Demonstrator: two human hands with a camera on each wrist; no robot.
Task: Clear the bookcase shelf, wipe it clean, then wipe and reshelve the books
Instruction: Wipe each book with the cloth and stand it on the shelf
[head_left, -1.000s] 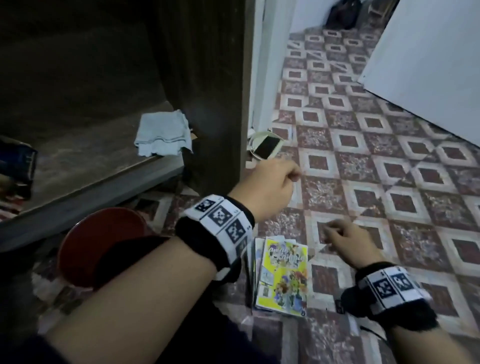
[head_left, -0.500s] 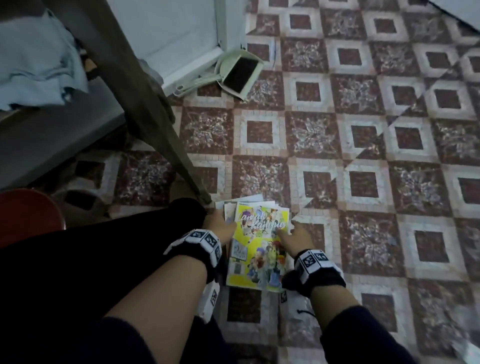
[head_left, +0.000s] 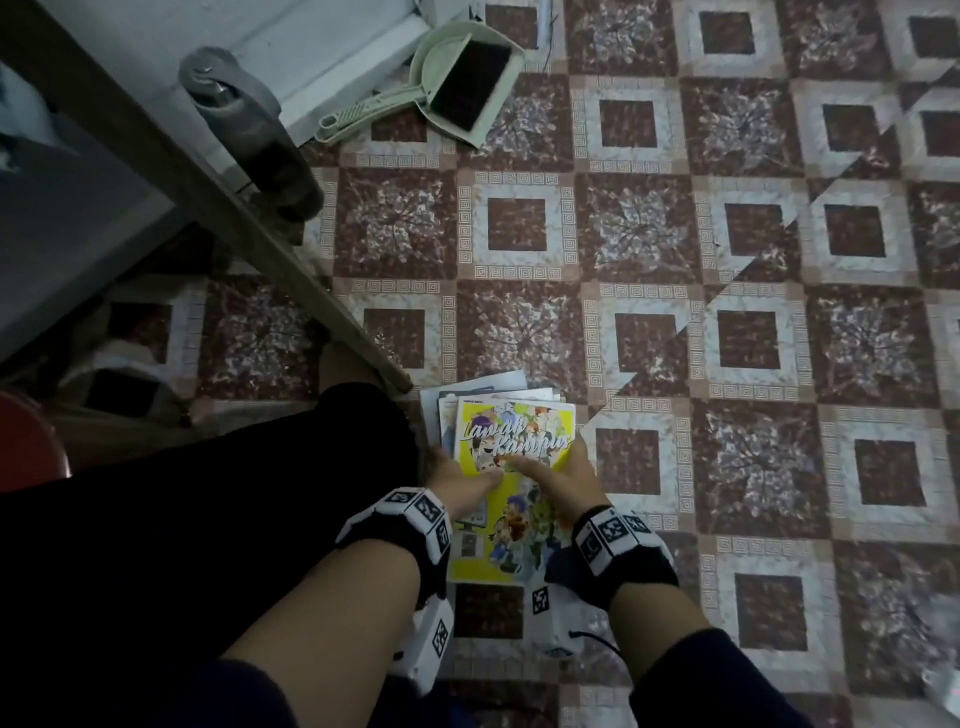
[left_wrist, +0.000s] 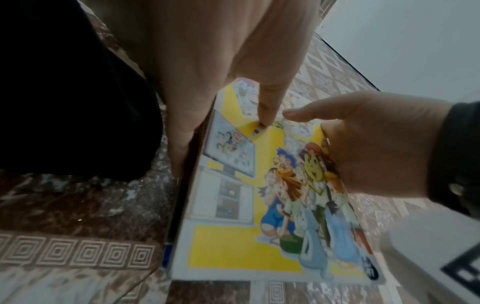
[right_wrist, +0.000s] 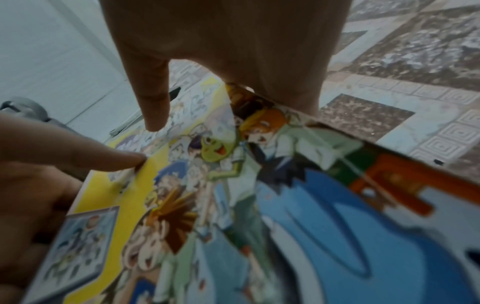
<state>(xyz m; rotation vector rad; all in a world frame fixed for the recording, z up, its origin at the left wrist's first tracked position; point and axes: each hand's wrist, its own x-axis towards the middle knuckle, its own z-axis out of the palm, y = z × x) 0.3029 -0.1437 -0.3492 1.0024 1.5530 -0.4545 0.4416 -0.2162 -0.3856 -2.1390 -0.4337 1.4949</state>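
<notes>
A stack of books (head_left: 519, 540) lies on the tiled floor beside my knee, with a yellow comic (left_wrist: 259, 216) on top. My left hand (head_left: 462, 475) grips the stack's left side, thumb (left_wrist: 267, 111) on the cover and fingers (left_wrist: 182, 144) down the edge. My right hand (head_left: 563, 462) grips the right side, its thumb (right_wrist: 155, 102) lying on the cover. The two thumbs nearly meet in the middle of the comic (right_wrist: 182, 205). The bookcase side panel (head_left: 182, 171) rises at the left, with the grey shelf (head_left: 78, 218) behind it.
A pale green dustpan with a brush (head_left: 457, 78) lies against the white wall at the top. A grey bottle (head_left: 249, 130) stands by the bookcase panel. A red round vessel (head_left: 26, 447) shows at the left edge. Black trousers (head_left: 208, 493) cover my knee.
A second ago both hands hung curled above the books while I looked towards the shelf. My view has dropped to the floor and both hands have closed round the stack's sides.
</notes>
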